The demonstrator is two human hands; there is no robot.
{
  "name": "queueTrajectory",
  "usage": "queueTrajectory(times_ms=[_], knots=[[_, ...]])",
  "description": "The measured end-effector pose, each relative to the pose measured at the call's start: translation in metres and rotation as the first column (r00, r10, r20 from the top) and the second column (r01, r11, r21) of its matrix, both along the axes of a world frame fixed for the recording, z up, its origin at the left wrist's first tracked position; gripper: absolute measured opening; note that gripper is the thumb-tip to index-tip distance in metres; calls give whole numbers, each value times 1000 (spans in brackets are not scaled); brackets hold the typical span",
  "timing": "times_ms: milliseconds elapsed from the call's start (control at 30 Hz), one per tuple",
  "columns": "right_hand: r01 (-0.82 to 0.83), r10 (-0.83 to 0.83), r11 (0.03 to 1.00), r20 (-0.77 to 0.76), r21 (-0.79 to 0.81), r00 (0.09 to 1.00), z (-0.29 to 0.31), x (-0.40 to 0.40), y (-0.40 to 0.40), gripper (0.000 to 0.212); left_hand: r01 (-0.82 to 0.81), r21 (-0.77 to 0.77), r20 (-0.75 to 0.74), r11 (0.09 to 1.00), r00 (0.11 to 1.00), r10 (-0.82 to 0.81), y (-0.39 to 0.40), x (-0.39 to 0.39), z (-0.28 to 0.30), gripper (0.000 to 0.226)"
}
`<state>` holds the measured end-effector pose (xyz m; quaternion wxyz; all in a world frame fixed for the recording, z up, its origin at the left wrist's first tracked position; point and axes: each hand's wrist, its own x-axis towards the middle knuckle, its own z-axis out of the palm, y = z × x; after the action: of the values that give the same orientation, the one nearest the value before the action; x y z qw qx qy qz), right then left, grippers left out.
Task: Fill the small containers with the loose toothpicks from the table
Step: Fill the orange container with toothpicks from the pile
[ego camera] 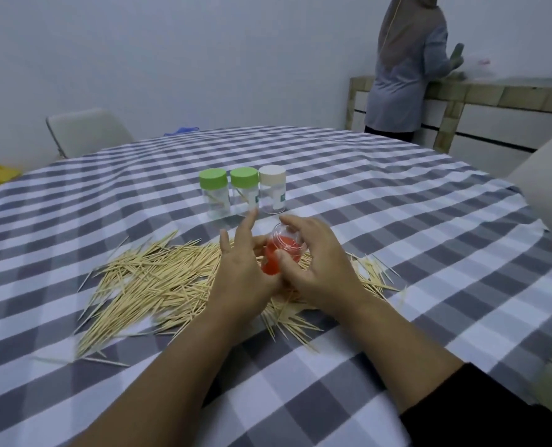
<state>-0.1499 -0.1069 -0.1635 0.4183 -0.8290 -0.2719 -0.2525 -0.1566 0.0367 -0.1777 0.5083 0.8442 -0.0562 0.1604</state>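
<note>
**Both hands meet on a clear container over the toothpick pile**

Two bare forearms enter from the bottom of the frame, the right one with a dark sleeve edge at lower right, and converge at centre. Between the hands sits a small clear plastic container with an orange-red lid (282, 250), tilted so its open transparent mouth faces up and away toward the upper centre while the orange end points down toward the wrists. The right hand (313, 262) curls over the container from the right, fingers arched across its upper rim and thumb pressed against its lower side, so it grips the container. The left hand (245, 269) is at the container's left side: its thumb touches the orange part, while the index finger is raised straight toward the jars beyond and the other fingers are loosely spread; whether it truly pinches the lid cannot be told.

Directly under and around both hands lies the wide pile of loose pale wooden toothpicks (152, 279), spread across the grey-and-white checked tablecloth (397, 221) from centre left to centre right.

Just above the hands stand three upright clear jars in a row, touching: two green-lidded jars (214, 193) (244, 191) and a cream-lidded jar (272, 190). A few toothpicks show inside the green-lidded ones.

At upper right a person in grey (406, 69) stands at a tiled counter (506, 95).
</note>
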Motion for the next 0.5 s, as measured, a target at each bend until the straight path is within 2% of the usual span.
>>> queueTrajectory(times_ms=[100, 200, 267, 367, 500], knots=[[3, 3, 995, -52, 103, 999, 3, 0, -5, 44, 9, -23, -24, 1000, 1000, -10, 1, 1, 0, 96], [80, -57, 980, -126, 184, 990, 6, 5, -16, 49, -51, 87, 10, 995, 999, 50, 0, 0, 0, 97], [180, -148, 974, -222, 134, 964, 6, 12, -27, 57, -102, 150, -4, 983, 995, 104, -1, 0, 0, 96], [336, -315, 942, -337, 5, 887, 4, 23, -39, 54, -122, 212, -43, 970, 990, 134, -2, -1, 3, 97], [540, -578, 816, -285, -206, 765, 0, 30, -46, 33, -129, 272, -28, 954, 989, 142, -2, -4, 10, 90]])
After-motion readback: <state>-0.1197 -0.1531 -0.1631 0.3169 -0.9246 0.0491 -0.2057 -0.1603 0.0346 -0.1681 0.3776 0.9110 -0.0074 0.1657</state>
